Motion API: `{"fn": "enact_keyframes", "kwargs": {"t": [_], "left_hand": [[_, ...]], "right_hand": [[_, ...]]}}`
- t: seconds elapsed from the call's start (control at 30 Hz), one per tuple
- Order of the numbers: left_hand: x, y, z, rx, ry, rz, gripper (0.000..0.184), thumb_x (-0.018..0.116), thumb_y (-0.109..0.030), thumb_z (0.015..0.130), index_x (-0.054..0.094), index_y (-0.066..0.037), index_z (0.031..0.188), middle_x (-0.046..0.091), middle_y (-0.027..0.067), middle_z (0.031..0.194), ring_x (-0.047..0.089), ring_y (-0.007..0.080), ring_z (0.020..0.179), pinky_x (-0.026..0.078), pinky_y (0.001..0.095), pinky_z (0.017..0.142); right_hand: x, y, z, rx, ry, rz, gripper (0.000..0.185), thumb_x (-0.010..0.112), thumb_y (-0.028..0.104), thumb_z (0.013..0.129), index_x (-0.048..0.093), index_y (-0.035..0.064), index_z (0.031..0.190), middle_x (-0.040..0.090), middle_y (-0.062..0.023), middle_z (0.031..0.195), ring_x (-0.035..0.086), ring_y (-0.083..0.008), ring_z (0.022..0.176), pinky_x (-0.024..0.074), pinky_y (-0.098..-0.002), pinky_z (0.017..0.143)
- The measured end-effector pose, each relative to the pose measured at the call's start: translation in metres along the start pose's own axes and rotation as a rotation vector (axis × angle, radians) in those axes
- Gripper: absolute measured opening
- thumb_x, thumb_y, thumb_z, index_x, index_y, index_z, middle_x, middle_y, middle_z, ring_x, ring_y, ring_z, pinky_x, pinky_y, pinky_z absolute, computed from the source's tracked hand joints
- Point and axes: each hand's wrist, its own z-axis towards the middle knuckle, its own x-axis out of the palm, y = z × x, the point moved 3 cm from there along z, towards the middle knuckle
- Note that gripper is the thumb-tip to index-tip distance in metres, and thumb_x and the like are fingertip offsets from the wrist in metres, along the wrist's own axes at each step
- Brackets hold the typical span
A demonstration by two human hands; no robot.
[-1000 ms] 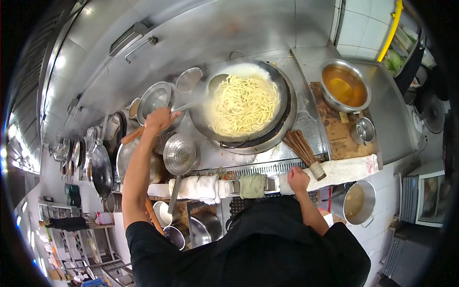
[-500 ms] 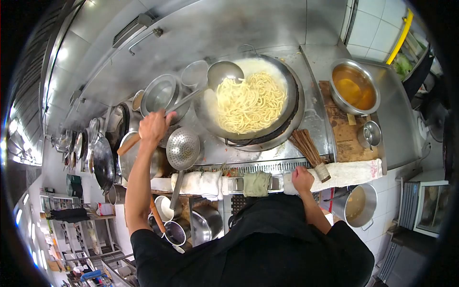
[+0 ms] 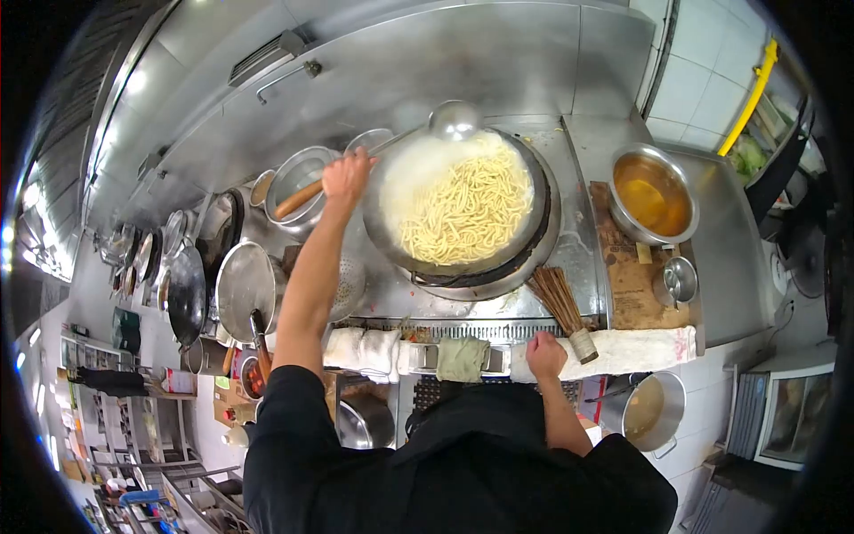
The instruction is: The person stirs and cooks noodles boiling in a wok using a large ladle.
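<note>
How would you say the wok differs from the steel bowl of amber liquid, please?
The wok is wider; the steel bowl is narrower. The wok holds pale noodles in whitish liquid; the steel bowl holds amber liquid, with no noodles visible. Both are round and open-topped.

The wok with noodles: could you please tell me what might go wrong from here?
The ladle in the left hand is at the far rim of the wok, so liquid might drip outside.
The noodles are heaped in pale liquid; a rough stir could splash.
The brush lies near the right hand, which might knock it.
</note>
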Motion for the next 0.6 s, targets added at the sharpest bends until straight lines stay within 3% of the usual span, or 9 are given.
{"fn": "enact_keyframes", "kwargs": {"t": [0.17,0.37,0.43,0.6], "left_hand": [[0.008,-0.038,0.02,0.048,0.049,0.014,0.04,0.057,-0.047,0.093,0.06,-0.008,0.093,0.072,0.0144,0.09,0.072,0.0303,0.081,0.056,0.0431,0.068],[-0.011,-0.052,0.021,0.121,0.299,-0.005,0.047,0.057,-0.052,0.092,0.069,-0.008,0.103,0.072,0.012,0.101,0.071,0.0305,0.092,0.056,0.0421,0.078],[-0.017,-0.051,0.02,0.09,0.506,-0.019,0.055,0.055,-0.057,0.091,0.07,-0.009,0.112,0.07,0.0172,0.108,0.067,0.0346,0.104,0.053,0.0476,0.086],[-0.019,-0.031,0.012,0.073,0.621,-0.11,0.062,0.056,-0.061,0.088,0.07,-0.005,0.111,0.069,0.0184,0.112,0.065,0.0369,0.108,0.051,0.048,0.089]], "right_hand": [[-0.004,0.001,0.001,0.002,0.004,-0.008,0.011,0.06,0.02,0.081,0.062,0.0099,0.082,0.065,-0.0124,0.076,0.064,-0.0341,0.066,0.0513,-0.0477,0.059],[-0.004,0.002,0.001,-0.004,0.011,0.0,0.011,0.061,0.02,0.081,0.063,0.0097,0.084,0.065,-0.013,0.076,0.065,-0.0341,0.067,0.0512,-0.0483,0.06],[-0.003,0.0,0.001,0.0,0.011,0.003,0.011,0.06,0.02,0.082,0.063,0.0091,0.083,0.065,-0.0133,0.076,0.065,-0.0342,0.067,0.0513,-0.0483,0.06],[-0.007,0.003,0.004,0.001,-0.006,0.006,0.011,0.06,0.02,0.082,0.064,0.0088,0.081,0.065,-0.0134,0.075,0.065,-0.0343,0.068,0.0513,-0.0485,0.061]]}}
